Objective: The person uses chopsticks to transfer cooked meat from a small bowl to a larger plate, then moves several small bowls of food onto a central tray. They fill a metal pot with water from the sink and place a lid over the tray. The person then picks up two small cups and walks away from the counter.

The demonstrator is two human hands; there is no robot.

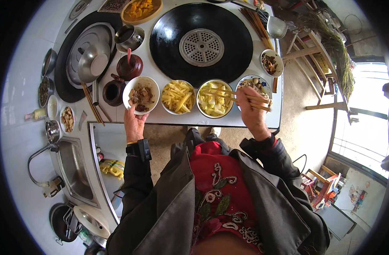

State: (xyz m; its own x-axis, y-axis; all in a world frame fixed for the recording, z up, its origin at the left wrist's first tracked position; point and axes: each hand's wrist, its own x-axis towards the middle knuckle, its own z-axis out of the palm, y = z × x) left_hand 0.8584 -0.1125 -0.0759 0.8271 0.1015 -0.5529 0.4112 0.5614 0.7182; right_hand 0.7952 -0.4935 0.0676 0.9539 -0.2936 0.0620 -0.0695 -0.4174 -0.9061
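My left hand (134, 125) holds the rim and side of a white bowl (141, 95) with pieces of meat in it, at the counter's front edge. In my right hand (253, 114) is a pair of wooden chopsticks (224, 94); their tips reach over a bowl of chopped cabbage (214, 98). Beneath that hand, a patterned dish (254, 83) holds pale chunks of food, partly hidden. A bowl of cut potato strips (178, 97) stands between the meat bowl and the cabbage. Behind the bowls is a large black wok (169, 41) with a perforated metal steaming rack (201, 47) in it.
At left are a brown lidded-style pot (129, 67), a dark jug (113, 92), a metal ladle (95, 86) and loose chopsticks (93, 105). A steel sink (74, 169) lies lower left. A small bowl of dark food (272, 63) and a wooden rack (318, 60) are at right.
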